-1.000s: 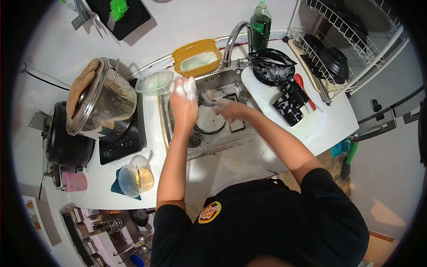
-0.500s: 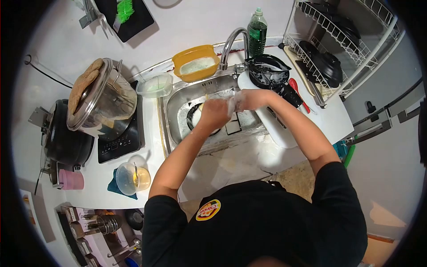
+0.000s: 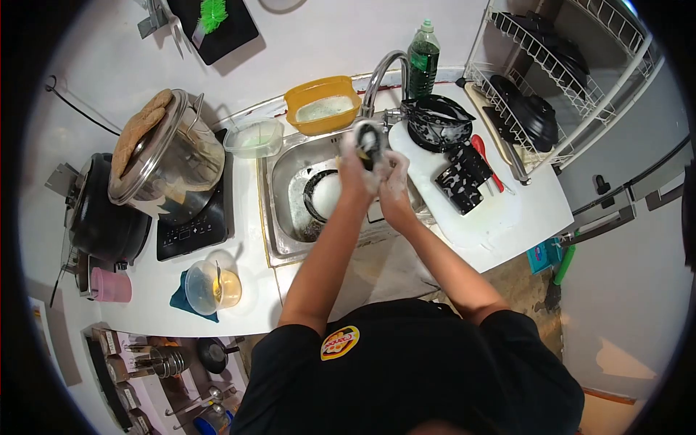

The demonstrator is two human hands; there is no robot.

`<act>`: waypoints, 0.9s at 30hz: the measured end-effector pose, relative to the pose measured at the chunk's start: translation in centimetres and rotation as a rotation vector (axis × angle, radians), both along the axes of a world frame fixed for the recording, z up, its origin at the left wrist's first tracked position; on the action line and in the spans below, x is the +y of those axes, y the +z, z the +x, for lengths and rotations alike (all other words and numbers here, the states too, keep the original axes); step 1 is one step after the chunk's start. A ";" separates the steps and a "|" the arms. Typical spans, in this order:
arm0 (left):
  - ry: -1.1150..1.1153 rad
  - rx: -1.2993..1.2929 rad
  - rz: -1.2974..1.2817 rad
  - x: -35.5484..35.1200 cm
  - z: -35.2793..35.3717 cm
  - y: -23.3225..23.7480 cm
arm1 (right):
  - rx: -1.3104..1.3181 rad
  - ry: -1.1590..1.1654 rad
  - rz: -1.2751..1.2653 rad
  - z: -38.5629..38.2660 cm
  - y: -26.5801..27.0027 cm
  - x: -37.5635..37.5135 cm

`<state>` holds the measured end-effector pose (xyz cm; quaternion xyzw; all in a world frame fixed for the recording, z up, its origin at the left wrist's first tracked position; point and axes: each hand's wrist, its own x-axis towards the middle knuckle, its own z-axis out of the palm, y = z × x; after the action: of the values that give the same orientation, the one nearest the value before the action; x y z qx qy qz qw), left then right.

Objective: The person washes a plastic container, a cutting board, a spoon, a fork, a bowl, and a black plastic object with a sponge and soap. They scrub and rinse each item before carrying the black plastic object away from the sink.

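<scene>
Held item: dark, suds-coated object (image 3: 370,147), motion-blurred, up above the stainless steel sink (image 3: 290,253). Left hand (image 3: 355,177) has fingers curled round it; right hand (image 3: 394,185) just beside, fingers bent and soapy, can't tell if it grips too.

Surroundings: chrome gooseneck faucet (image 3: 375,83) right behind the object, tight on that side. Yellow plastic basin (image 3: 322,127) of sudsy water on the back ledge, clear plastic container (image 3: 254,148) to its left. Tall bottle of green liquid (image 3: 423,69) behind faucet. White cutting board (image 3: 471,230) right of sink carries a foamy round black pan (image 3: 440,125) and foamy black angular pieces (image 3: 458,190). Round black-rimmed dish (image 3: 310,196) in sink. Hands and forearms block the sink's right half.

Vs 0.5 s ago: hands were lower in view, dark object not visible; now it's up by the faucet. Right forearm no longer covers the black pieces. Dish still in sink.
</scene>
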<state>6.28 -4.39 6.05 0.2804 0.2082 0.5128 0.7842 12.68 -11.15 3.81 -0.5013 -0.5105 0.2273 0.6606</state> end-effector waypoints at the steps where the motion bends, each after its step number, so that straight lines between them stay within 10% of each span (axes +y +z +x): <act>1: 0.106 0.305 0.196 -1.6 0.6 -0.2 | 0.025 -0.073 -0.025 -0.1 0.5 0.5; 2: 0.182 0.667 0.292 -2.7 1.1 -0.5 | 0.051 -0.146 -0.049 -0.1 0.9 1.2; 9: -0.199 0.223 0.006 -7.0 2.1 -3.3 | -0.096 -0.128 -0.379 6.7 3.4 2.3; 15: -0.313 1.442 0.975 -0.4 -6.4 -7.8 | -0.652 0.100 -0.944 15.7 9.7 3.6; 18: -0.285 1.904 1.482 2.1 -10.4 -13.0 | -1.179 -0.169 -0.837 16.7 8.7 5.4; 21: -0.473 2.010 1.495 2.7 -12.1 -14.4 | -1.225 -0.218 -0.959 16.9 7.7 7.1; 27: -0.730 1.865 1.468 3.0 -11.6 -12.8 | -1.106 -0.404 -0.333 13.2 6.1 7.4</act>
<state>-5.28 -1.44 -6.76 0.9517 0.2598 -0.1353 0.0914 25.85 -3.79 9.91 -0.7285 -0.6303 -0.1196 0.2403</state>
